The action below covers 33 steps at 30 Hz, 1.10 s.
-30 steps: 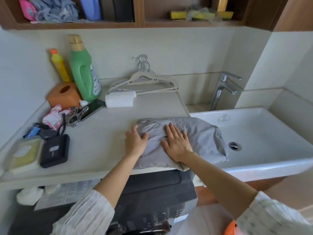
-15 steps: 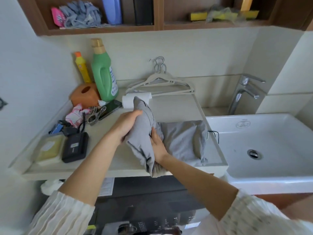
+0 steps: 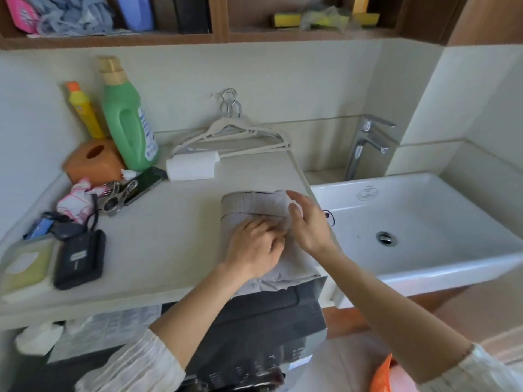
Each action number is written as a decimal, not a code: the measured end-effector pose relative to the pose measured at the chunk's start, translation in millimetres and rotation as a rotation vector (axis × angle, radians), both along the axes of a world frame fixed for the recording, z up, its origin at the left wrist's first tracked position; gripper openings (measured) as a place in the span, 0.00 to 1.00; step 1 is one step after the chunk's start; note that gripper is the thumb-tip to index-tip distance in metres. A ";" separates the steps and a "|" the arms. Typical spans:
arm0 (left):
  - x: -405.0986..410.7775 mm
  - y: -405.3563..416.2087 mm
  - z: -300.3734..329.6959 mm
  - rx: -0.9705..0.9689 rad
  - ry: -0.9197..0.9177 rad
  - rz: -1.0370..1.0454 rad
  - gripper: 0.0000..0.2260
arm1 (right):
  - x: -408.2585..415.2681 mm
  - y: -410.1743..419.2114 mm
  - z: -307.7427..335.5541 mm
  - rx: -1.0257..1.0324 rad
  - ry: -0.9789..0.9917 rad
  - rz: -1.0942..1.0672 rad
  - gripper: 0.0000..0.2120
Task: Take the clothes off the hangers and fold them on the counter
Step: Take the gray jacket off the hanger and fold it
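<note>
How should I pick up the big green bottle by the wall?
Grab the green bottle by its built-in handle, the loop along the side facing the hangers. Probably come from that right side, since the yellow bottle and orange box crowd its left. It stands upright, so lift straight up.

Soft daylight, slight blur, wide-angle warp
</note>
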<state>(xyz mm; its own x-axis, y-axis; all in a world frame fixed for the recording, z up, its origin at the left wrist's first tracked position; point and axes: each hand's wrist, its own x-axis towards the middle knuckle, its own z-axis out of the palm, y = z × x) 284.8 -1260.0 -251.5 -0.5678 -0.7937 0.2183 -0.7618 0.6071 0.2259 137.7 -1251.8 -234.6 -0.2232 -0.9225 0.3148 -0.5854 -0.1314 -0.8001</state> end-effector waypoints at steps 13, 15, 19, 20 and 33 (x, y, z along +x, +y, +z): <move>29.5 -6.6 -27.6 0.363 0.419 0.485 0.35 | 11.5 9.2 -46.2 0.465 0.180 0.006 0.29; 37.2 -19.6 -20.1 0.548 0.622 0.609 0.39 | 16.0 10.1 -46.7 0.450 0.170 0.003 0.30; 29.9 -29.3 0.7 0.662 0.806 0.627 0.24 | 6.2 18.7 -45.6 0.417 -0.027 -0.026 0.33; 23.9 -28.2 7.3 0.705 0.873 0.600 0.20 | 0.0 23.3 -43.7 0.404 -0.104 -0.040 0.33; -168.3 92.3 26.5 1.391 0.835 -0.073 0.32 | -185.9 191.5 -63.8 0.127 -1.022 -0.267 0.22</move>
<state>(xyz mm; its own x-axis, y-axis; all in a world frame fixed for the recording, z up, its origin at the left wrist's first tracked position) 116.5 -1167.7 -225.0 -0.7094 -0.6083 -0.3561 -0.1323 -0.3813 0.9149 -48.1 -1060.4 -298.4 -0.5271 -0.8176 -0.2318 0.3744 0.0214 -0.9270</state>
